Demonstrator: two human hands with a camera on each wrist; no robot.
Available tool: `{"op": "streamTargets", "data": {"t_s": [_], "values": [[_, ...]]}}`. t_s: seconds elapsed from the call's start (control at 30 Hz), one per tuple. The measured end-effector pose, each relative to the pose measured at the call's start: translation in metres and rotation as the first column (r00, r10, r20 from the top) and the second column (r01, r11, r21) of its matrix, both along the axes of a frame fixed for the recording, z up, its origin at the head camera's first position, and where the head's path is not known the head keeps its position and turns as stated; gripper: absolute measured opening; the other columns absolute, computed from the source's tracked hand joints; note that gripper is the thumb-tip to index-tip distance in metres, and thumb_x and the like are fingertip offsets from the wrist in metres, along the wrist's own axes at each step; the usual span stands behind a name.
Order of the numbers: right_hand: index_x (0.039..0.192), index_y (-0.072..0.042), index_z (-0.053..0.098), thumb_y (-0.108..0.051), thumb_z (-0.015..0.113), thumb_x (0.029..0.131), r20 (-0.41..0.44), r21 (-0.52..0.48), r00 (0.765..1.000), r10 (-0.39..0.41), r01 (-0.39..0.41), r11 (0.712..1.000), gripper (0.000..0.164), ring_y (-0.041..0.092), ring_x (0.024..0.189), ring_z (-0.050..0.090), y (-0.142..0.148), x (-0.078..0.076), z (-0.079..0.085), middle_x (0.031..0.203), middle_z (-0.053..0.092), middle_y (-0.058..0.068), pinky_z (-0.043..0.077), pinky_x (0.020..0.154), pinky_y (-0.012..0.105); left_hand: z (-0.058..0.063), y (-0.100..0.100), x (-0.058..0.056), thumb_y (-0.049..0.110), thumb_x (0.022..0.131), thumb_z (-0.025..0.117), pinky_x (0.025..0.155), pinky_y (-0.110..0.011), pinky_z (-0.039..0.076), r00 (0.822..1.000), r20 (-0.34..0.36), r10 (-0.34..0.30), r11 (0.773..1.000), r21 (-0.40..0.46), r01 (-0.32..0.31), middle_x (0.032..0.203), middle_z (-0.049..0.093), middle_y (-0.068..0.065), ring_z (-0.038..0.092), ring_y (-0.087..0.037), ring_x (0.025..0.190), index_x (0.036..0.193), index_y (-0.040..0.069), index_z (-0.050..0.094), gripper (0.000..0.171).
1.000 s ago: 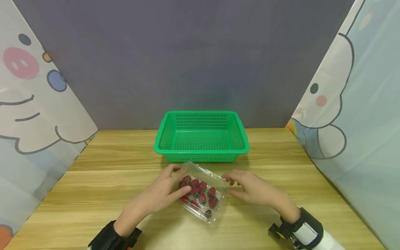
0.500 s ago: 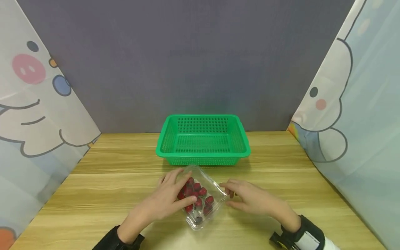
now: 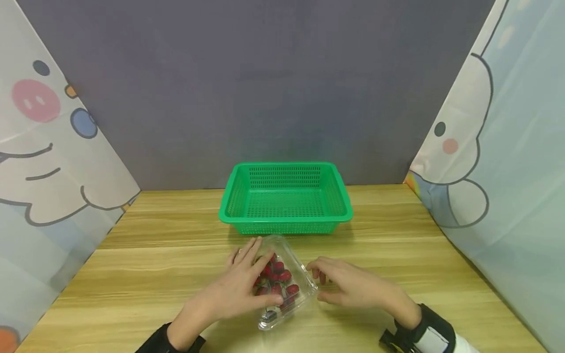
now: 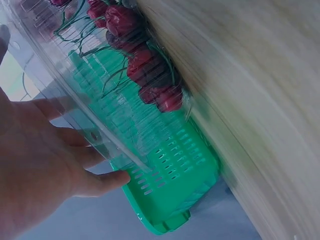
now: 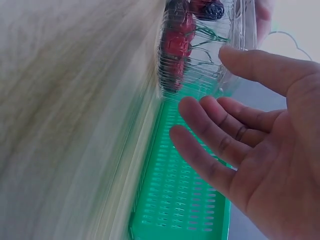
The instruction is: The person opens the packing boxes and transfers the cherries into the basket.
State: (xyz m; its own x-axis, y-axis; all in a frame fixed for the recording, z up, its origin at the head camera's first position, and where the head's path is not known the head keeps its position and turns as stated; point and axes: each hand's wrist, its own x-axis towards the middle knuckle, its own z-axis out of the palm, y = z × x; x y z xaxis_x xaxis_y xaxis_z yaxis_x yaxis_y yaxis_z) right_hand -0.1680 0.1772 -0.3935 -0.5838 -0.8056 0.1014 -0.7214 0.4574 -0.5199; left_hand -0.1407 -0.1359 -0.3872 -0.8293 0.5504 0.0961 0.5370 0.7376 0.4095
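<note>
A clear plastic clamshell box [image 3: 289, 257] of red cherries [image 3: 284, 275] lies askew on the table, its lid down. My left hand [image 3: 234, 289] rests over the box's left part with its fingers spread on the lid. In the left wrist view, green stems [image 4: 95, 50] show among the cherries through the wall. Beside the box's right corner, my right hand [image 3: 346, 282] has loosely bent fingers and holds nothing. The right wrist view shows that hand's thumb [image 5: 250, 62] by the box's edge and its other fingers [image 5: 205, 125] apart below.
Right behind the box stands a green perforated plastic basket [image 3: 286, 219] with nothing in it. A dark grey panel [image 3: 282, 88] rises at the back of the wooden table [image 3: 132, 274]. Cartoon-printed curtains [image 3: 525, 162] flank both sides.
The box has turned clockwise on the table under my left hand, which has shifted slightly right and toward me. My right hand has moved a little toward me, staying by the box's right corner.
</note>
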Motion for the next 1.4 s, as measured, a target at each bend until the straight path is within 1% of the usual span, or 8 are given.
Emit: {"op": "streamTargets", "data": {"t_s": [0.17,0.37,0.47,0.67,0.83,1.03,1.2,1.4], "values": [[0.134,-0.012,0.053,-0.018,0.072,0.098,0.052,-0.001,0.999,0.001,-0.001,1.000,0.041,0.008,0.103,0.060,0.0013,-0.0004,0.0009,0.117,0.059,-0.007,0.055,0.088,0.031,-0.0020,0.0018,-0.0006,0.071,0.088,0.066,0.117,-0.069,0.012,0.999,-0.046,-0.021,1.000,0.020,0.022,0.168,0.013,-0.015,0.010,-0.038,0.153,0.157,0.008,0.042,0.097],[0.132,-0.009,0.054,-0.004,0.061,0.101,0.082,-0.040,0.996,0.019,-0.016,0.999,0.032,0.007,0.104,0.061,-0.0003,-0.0024,-0.0009,0.116,0.060,-0.004,0.056,0.088,0.029,-0.0018,0.0016,-0.0017,0.066,0.089,0.068,0.113,-0.069,0.017,0.993,-0.112,-0.038,0.999,0.020,0.040,0.161,0.026,-0.014,0.021,-0.036,0.148,0.156,0.010,0.045,0.090],[0.129,-0.009,0.055,-0.003,0.058,0.102,0.114,-0.062,0.993,0.014,-0.007,0.998,0.027,0.007,0.103,0.061,-0.0006,-0.0038,-0.0011,0.114,0.061,-0.004,0.056,0.086,0.028,-0.0013,0.0013,-0.0021,0.063,0.092,0.067,0.113,-0.071,0.017,0.990,-0.130,-0.061,0.998,0.016,0.064,0.162,0.028,-0.013,0.022,-0.037,0.149,0.157,0.013,0.044,0.085],[0.121,-0.013,0.057,-0.012,0.059,0.105,0.145,-0.082,0.989,-0.027,0.039,0.996,0.016,0.007,0.100,0.062,0.0001,-0.0056,-0.0019,0.109,0.062,-0.006,0.057,0.082,0.027,-0.0002,0.0033,-0.0013,0.053,0.101,0.059,0.117,-0.068,0.014,0.991,-0.071,-0.114,0.993,0.027,0.116,0.168,0.017,-0.015,0.012,-0.038,0.154,0.163,0.018,0.032,0.076],[0.117,-0.014,0.060,-0.014,0.058,0.106,0.151,-0.108,0.988,-0.030,0.046,0.993,0.011,0.007,0.097,0.063,-0.0011,-0.0070,-0.0034,0.105,0.064,-0.008,0.057,0.079,0.027,-0.0006,0.0046,0.0001,0.049,0.105,0.054,0.118,-0.069,0.011,0.992,-0.016,-0.122,0.992,0.032,0.122,0.169,0.011,-0.016,0.004,-0.037,0.155,0.162,0.017,0.034,0.069],[0.114,-0.017,0.061,-0.013,0.060,0.105,0.146,-0.133,0.989,-0.024,0.044,0.990,0.009,0.006,0.094,0.065,-0.0036,-0.0085,-0.0053,0.103,0.065,-0.010,0.057,0.076,0.026,-0.0009,0.0063,0.0006,0.041,0.107,0.051,0.115,-0.069,0.016,0.990,-0.049,-0.135,0.991,0.003,0.135,0.166,0.019,-0.010,0.010,-0.032,0.153,0.162,0.015,0.035,0.063],[0.113,-0.014,0.062,-0.012,0.061,0.105,0.123,-0.161,0.992,-0.022,0.042,0.986,0.008,0.006,0.093,0.065,-0.0040,-0.0080,-0.0067,0.102,0.067,-0.010,0.058,0.074,0.025,-0.0009,0.0082,0.0022,0.038,0.108,0.049,0.115,-0.070,0.017,0.988,-0.078,-0.135,0.991,-0.027,0.134,0.166,0.024,-0.014,0.015,-0.035,0.154,0.160,0.014,0.039,0.057],[0.114,-0.014,0.061,-0.016,0.061,0.106,0.120,-0.171,0.992,-0.028,0.049,0.984,0.009,0.006,0.094,0.065,-0.0046,-0.0076,-0.0064,0.103,0.068,-0.009,0.058,0.075,0.026,-0.0004,0.0102,0.0044,0.048,0.108,0.046,0.118,-0.066,0.016,0.991,-0.057,-0.124,0.992,-0.030,0.123,0.166,0.023,-0.020,0.013,-0.038,0.154,0.157,0.014,0.044,0.059]]}}
